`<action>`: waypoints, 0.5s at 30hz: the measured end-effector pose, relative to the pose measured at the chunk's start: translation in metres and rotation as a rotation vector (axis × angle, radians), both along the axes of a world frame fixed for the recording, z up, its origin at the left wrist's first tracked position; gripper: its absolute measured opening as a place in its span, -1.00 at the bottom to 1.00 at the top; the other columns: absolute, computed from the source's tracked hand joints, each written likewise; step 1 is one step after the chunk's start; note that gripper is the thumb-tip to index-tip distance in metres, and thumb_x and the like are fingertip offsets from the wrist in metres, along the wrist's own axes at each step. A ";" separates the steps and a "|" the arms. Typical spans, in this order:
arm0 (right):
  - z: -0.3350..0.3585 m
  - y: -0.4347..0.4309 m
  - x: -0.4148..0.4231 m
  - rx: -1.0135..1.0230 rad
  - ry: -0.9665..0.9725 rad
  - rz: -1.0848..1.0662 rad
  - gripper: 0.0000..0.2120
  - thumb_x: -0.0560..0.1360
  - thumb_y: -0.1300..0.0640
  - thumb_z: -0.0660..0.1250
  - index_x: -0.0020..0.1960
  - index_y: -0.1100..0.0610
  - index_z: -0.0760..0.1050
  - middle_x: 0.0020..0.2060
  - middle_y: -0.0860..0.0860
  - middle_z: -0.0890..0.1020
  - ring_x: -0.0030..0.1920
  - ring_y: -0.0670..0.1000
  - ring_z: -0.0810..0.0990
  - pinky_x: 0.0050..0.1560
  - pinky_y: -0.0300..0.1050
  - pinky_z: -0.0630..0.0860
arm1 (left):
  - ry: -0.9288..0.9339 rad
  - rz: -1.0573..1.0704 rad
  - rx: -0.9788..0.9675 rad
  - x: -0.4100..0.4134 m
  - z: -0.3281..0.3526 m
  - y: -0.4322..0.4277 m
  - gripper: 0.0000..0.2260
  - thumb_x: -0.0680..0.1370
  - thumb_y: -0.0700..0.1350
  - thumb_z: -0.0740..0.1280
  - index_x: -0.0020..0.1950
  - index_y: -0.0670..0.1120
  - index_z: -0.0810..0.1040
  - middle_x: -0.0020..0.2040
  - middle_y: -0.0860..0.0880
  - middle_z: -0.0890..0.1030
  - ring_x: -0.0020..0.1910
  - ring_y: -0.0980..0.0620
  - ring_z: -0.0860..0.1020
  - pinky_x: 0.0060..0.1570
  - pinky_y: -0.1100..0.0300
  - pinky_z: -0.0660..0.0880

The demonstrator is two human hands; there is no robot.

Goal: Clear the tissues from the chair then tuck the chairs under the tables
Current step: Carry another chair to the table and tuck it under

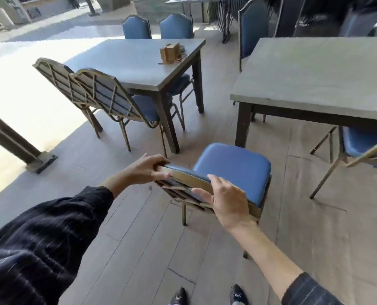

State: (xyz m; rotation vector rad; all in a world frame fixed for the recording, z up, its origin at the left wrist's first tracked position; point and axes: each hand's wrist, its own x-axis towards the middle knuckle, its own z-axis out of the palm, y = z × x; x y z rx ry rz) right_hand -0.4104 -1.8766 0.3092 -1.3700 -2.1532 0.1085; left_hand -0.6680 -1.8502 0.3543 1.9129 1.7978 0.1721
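Note:
A blue-cushioned chair [233,166] with a tan frame stands in front of me, between two grey tables. My left hand [144,167] grips the left end of its backrest top. My right hand [226,198] grips the right part of the same backrest. The seat is bare; no tissues show on it. The chair sits just short of the near left leg of the right table [315,71], outside the tabletop. The left table [134,60] has two chairs [108,95] leaning against its near side.
A brown holder [170,52] stands on the left table, with two blue chairs [156,27] behind it. Another blue chair [363,139] sits under the right table's near edge. A dark post base [40,158] is on the floor at left. My shoes [207,296] show below.

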 end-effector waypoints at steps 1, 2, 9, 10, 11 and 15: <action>0.000 -0.002 0.000 0.008 0.010 -0.033 -0.24 0.44 -0.45 -0.12 0.04 0.10 0.58 -0.27 -0.03 0.68 -0.28 0.01 0.67 -0.38 -0.12 0.55 | 0.007 -0.048 0.013 -0.001 -0.004 0.006 -0.24 0.24 0.58 0.12 0.12 0.03 0.51 -0.05 0.05 0.56 -0.07 0.04 0.50 -0.10 0.02 0.55; -0.002 -0.004 0.000 0.023 0.017 -0.059 -0.24 0.44 -0.45 -0.11 0.02 0.10 0.59 -0.28 -0.03 0.68 -0.29 0.01 0.67 -0.39 -0.12 0.56 | 0.016 -0.072 0.057 -0.001 -0.006 0.009 -0.23 0.22 0.60 0.10 0.05 0.00 0.53 -0.10 0.04 0.57 -0.14 0.05 0.53 -0.17 0.01 0.55; 0.005 -0.025 0.035 0.077 0.003 -0.058 -0.30 0.47 -0.41 -0.02 0.06 0.13 0.61 -0.13 -0.06 0.72 -0.19 -0.06 0.70 -0.28 -0.23 0.57 | 0.059 -0.125 0.331 0.030 -0.019 -0.014 -0.34 0.17 0.55 0.07 -0.20 -0.02 0.43 -0.22 0.09 0.49 -0.23 0.07 0.41 -0.33 0.13 0.31; 0.007 -0.027 0.045 0.075 0.008 -0.047 -0.29 0.47 -0.41 -0.02 0.08 0.13 0.61 -0.10 -0.06 0.72 -0.16 -0.07 0.70 -0.26 -0.25 0.56 | 0.044 -0.142 0.346 0.041 -0.018 -0.017 -0.41 0.18 0.51 0.10 -0.23 0.00 0.40 -0.25 0.10 0.48 -0.26 0.09 0.41 -0.36 0.15 0.29; 0.008 -0.029 0.056 0.068 0.012 -0.041 -0.29 0.47 -0.41 -0.02 0.09 0.13 0.60 -0.07 -0.06 0.71 -0.13 -0.07 0.70 -0.24 -0.26 0.55 | 0.040 -0.160 0.363 0.051 -0.018 -0.021 -0.45 0.20 0.50 0.11 -0.26 0.02 0.38 -0.29 0.12 0.46 -0.29 0.10 0.40 -0.39 0.18 0.26; 0.010 -0.039 0.093 0.080 0.032 -0.055 -0.28 0.47 -0.41 -0.03 0.09 0.14 0.60 -0.05 -0.04 0.71 -0.07 -0.06 0.69 -0.21 -0.26 0.53 | 0.070 -0.152 0.420 0.084 -0.030 -0.031 -0.28 0.21 0.61 -0.02 -0.26 -0.03 0.42 -0.33 0.11 0.47 -0.32 0.11 0.44 -0.41 0.19 0.29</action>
